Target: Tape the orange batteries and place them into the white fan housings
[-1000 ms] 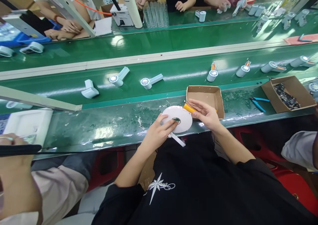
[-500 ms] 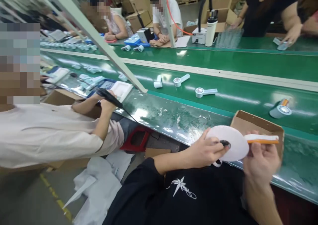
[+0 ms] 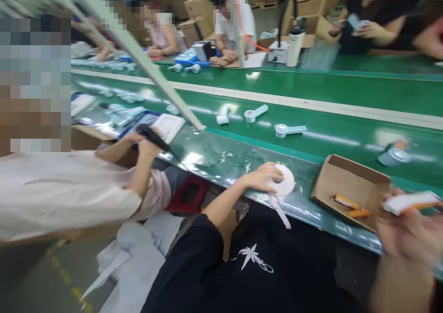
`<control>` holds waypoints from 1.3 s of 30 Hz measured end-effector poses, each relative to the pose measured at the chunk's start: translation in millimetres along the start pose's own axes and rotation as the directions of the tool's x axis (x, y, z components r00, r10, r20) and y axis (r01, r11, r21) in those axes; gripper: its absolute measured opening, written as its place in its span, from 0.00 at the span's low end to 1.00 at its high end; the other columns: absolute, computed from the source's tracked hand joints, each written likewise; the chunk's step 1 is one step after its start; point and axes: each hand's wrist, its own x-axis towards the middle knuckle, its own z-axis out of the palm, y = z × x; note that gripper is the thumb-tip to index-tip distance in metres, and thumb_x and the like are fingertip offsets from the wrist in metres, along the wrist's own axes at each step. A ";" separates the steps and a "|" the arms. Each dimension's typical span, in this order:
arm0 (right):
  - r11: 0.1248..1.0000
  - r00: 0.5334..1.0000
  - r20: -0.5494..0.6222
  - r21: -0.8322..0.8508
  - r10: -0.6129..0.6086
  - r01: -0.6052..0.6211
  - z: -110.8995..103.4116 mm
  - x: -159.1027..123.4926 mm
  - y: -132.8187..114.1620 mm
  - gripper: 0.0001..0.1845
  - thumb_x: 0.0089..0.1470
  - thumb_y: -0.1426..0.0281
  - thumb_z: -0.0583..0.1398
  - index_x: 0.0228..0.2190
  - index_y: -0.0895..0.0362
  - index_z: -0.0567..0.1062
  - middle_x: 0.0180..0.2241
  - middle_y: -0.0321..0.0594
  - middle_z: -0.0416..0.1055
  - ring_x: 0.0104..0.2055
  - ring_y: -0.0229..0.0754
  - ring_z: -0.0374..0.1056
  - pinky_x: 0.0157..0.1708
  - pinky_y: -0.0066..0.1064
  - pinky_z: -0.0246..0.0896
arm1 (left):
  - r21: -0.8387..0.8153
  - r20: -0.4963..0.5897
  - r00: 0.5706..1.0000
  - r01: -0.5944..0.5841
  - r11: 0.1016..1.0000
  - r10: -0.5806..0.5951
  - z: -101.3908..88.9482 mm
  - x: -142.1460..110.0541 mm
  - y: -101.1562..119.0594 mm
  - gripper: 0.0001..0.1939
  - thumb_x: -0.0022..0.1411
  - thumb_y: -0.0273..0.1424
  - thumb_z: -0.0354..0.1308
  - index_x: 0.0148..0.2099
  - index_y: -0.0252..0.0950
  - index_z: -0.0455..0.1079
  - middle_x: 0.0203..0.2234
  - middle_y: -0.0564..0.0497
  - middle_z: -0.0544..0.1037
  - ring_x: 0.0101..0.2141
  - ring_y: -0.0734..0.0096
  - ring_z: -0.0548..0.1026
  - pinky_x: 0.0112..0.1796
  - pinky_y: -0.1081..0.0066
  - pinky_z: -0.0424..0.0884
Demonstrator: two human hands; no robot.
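Observation:
My left hand (image 3: 265, 177) grips a white roll of tape (image 3: 286, 184) by its middle, fingers at the centre hole. The roll rests on the near bench, and its loose tail (image 3: 281, 211) hangs over the edge toward my black shirt. At the far right my right hand (image 3: 410, 230), smeared by motion, holds an orange cylindrical battery with a white strip along it (image 3: 410, 202). Between my hands is a shallow cardboard box (image 3: 321, 188), with loose orange batteries (image 3: 346, 202) lying inside.
Pale blue handled parts (image 3: 254, 114) lie on the green conveyor belt (image 3: 332, 119). One pale blue part (image 3: 393, 156) with an orange piece stands behind the box. To my left a co-worker holds a black tool (image 3: 154, 138). A slanted metal post (image 3: 138, 59) rises beyond the bench.
My left hand has lowered the tape roll leftward onto the bench. My right hand has moved right, away from the roll, with the battery and strip. The batteries in the box now show.

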 end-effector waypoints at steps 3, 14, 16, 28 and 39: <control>0.990 0.985 -0.157 0.113 -0.065 0.084 6.4 7.6 1.8 0.26 0.39 0.62 0.84 0.37 0.38 0.79 0.42 0.24 0.85 0.41 0.41 0.86 0.34 0.29 0.84 | -0.010 -0.241 0.965 0.100 0.995 -0.100 -7.6 65.3 -13.6 0.19 0.74 0.40 0.65 0.62 0.40 0.82 0.59 0.41 0.85 0.64 0.49 0.74 0.72 0.48 0.64; 0.993 0.989 0.112 -0.076 0.097 -0.088 41.4 95.5 33.6 0.42 0.48 0.54 0.81 0.57 0.44 0.69 0.46 0.39 0.86 0.49 0.49 0.86 0.50 0.42 0.84 | 0.407 -0.153 0.959 0.281 0.869 -0.238 -52.5 187.3 -50.2 0.16 0.72 0.26 0.59 0.57 0.34 0.82 0.59 0.31 0.81 0.63 0.42 0.73 0.64 0.44 0.70; 0.985 0.979 0.177 -0.152 0.103 -0.076 41.9 115.3 43.0 0.40 0.48 0.53 0.80 0.56 0.45 0.71 0.46 0.40 0.87 0.50 0.49 0.85 0.54 0.45 0.83 | 0.409 -0.098 0.975 0.223 0.885 -0.200 -54.1 187.1 -60.3 0.16 0.68 0.24 0.62 0.55 0.37 0.83 0.59 0.35 0.82 0.64 0.46 0.72 0.67 0.47 0.67; 0.535 0.864 0.465 -0.788 0.193 0.305 104.7 208.0 122.8 0.23 0.60 0.71 0.65 0.57 0.51 0.82 0.42 0.38 0.87 0.46 0.45 0.83 0.55 0.39 0.78 | 0.187 -0.019 0.981 0.196 0.963 -0.195 -85.1 212.9 -84.1 0.12 0.70 0.32 0.60 0.51 0.42 0.83 0.50 0.50 0.88 0.50 0.63 0.83 0.51 0.71 0.74; 0.021 0.700 0.501 -0.820 0.508 0.572 122.4 213.2 129.6 0.28 0.68 0.61 0.62 0.66 0.47 0.78 0.53 0.50 0.85 0.52 0.55 0.81 0.52 0.39 0.72 | 0.023 -0.165 0.947 0.285 0.958 -0.277 -62.4 224.8 -68.3 0.12 0.75 0.28 0.55 0.53 0.42 0.78 0.52 0.47 0.87 0.53 0.59 0.82 0.54 0.66 0.73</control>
